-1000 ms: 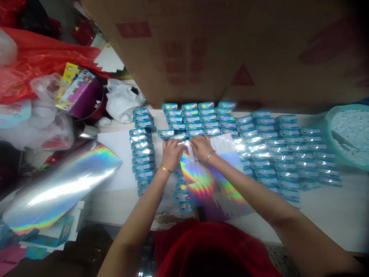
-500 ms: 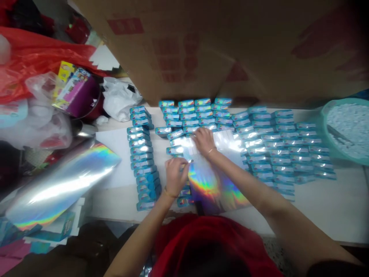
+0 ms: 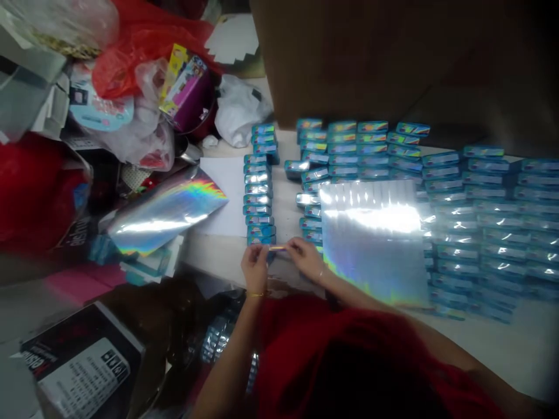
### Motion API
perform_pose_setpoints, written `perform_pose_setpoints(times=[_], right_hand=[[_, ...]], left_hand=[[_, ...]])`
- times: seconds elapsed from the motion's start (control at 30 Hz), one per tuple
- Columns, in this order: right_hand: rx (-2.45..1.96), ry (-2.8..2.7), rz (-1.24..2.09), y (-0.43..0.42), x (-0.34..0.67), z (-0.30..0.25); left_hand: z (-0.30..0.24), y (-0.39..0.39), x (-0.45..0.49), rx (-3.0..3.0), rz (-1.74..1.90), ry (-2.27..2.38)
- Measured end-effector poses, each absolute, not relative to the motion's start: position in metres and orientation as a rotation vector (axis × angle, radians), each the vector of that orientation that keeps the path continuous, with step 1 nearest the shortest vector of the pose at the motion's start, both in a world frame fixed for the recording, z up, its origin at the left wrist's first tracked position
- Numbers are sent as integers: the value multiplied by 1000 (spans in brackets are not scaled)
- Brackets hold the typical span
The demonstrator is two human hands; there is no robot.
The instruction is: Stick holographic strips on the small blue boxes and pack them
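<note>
Though blur softens some edges from where I sit, I can make out a thin shiny strip (image 3: 278,248) stretched between the hands, close to the near edge of the white table (image 3: 515,346). The left hand (image 3: 254,266) has one end pinched between thumb and fingertips; the right hand (image 3: 307,259) pinches the other end the same way. Just beyond the strip, I see a column of small blue boxes (image 3: 257,199) running away from the person, and more blue box rows (image 3: 456,233) spread to the right. Near the right hand, a silvery iridescent sheet (image 3: 375,250) lies over part of those rows. Left of the column, a curved piece of foil (image 3: 166,215) overlaps white paper (image 3: 225,192). Farther out, I find a crumpled white bag (image 3: 240,110) and a large brown carton (image 3: 393,64).
</note>
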State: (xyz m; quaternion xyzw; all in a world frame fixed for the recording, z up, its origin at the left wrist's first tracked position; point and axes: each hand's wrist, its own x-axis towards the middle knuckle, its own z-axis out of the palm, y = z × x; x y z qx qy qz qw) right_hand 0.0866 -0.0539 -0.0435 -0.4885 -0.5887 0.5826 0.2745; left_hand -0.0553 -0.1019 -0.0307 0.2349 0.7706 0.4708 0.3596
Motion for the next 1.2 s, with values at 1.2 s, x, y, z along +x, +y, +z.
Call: perform_pose_setpoints(times=[1.2], right_hand=[[-1606, -1891, 1423, -48, 25, -92]], left_hand=[[-97, -64, -125, 710, 776, 2338]])
